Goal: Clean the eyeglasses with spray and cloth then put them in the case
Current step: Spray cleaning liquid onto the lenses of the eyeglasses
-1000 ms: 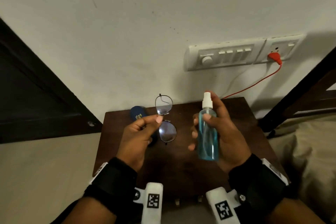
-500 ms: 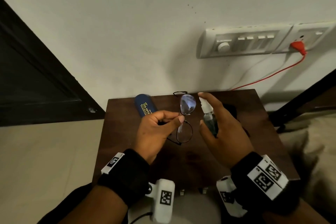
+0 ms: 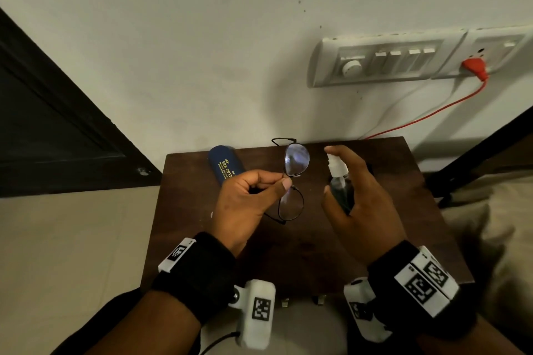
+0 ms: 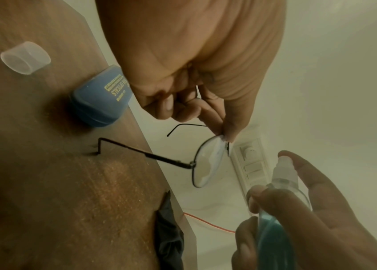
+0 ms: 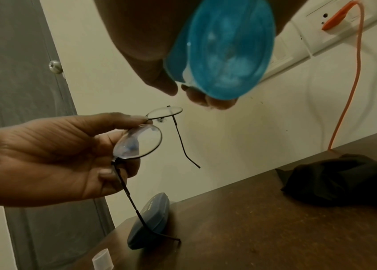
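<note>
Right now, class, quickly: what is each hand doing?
Left hand: pinching the glasses at the bridge.
Right hand: gripping the spray bottle, forefinger over the nozzle.

Brown table — case, cloth, cap

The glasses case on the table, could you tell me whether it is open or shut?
Shut. The blue case lies on the table with its two halves closed together; the glasses are outside it, pinched in the left hand.
</note>
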